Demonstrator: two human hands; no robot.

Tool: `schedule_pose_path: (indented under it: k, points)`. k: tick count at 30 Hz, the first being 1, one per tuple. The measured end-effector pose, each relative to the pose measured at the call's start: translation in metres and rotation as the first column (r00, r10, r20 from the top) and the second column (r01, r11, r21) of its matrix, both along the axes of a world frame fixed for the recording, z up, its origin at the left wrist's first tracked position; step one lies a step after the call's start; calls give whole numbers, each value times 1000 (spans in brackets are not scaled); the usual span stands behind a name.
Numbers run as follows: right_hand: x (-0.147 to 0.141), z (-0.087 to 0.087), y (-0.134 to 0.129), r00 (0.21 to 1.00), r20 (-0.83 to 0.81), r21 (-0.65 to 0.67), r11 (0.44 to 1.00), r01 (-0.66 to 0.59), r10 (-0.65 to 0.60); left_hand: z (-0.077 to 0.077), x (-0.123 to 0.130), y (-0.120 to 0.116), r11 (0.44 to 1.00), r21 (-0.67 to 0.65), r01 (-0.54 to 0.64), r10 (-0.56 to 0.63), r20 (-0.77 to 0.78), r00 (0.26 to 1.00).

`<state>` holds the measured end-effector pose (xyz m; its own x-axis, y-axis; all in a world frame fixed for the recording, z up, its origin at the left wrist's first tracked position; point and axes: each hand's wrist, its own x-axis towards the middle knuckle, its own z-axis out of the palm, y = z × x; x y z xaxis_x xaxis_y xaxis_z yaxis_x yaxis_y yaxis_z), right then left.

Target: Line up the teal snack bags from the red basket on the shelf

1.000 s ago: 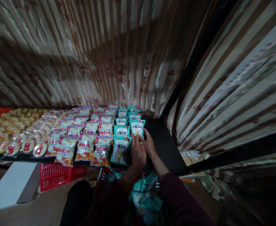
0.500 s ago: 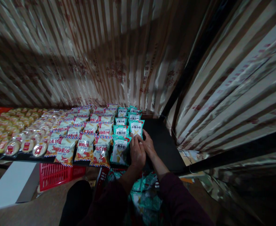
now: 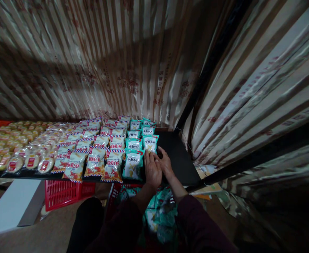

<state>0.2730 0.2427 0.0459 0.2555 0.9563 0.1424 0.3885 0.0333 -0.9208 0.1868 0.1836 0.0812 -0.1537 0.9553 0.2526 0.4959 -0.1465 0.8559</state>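
Observation:
Both hands meet at the front packet [image 3: 150, 142] of the right-hand teal column on a black shelf [image 3: 179, 158]. My left hand [image 3: 152, 171] lies against its lower part, fingers close together and pointing away from me. On its right side is my right hand [image 3: 165, 162], thumb and fingers around the packet's lower edge, partly hidden by the left. Just left of my left hand stands another teal packet [image 3: 133, 164], leaning back in its column. Red-and-white striped snack packets [image 3: 112, 165] stand in rows further left.
Round wrapped cakes [image 3: 31, 160] fill the shelf's left part. Below are a red basket [image 3: 62, 195], a white box [image 3: 14, 203] and a basket of teal packets [image 3: 159, 214]. A black post [image 3: 196, 88] rises at the right, before striped curtains [image 3: 104, 63].
The view has shifted slightly, so shelf and packets appear a little further left. Both hands stay at the same teal packet, with little change in their pose.

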Motion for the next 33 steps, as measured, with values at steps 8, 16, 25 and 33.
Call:
schedule_pose_path:
  k: [8,16,25,33]
  points:
    - [-2,0,-10,999,-28,-28,999,-28,28,1,-1,-13,1000,-24,0,-1,-23,1000]
    - [-8,8,-32,998,57,12,1000,-13,13,-1,-10,-35,998,-20,67,-68,-41,997]
    - [-22,7,-119,999,40,79,997,22,-25,-9,-24,-108,985,-18,173,-173,-17,985]
    - [-42,-32,-178,999,-42,-17,1000,21,-22,-33,-43,-163,969,-141,201,-202,7,979]
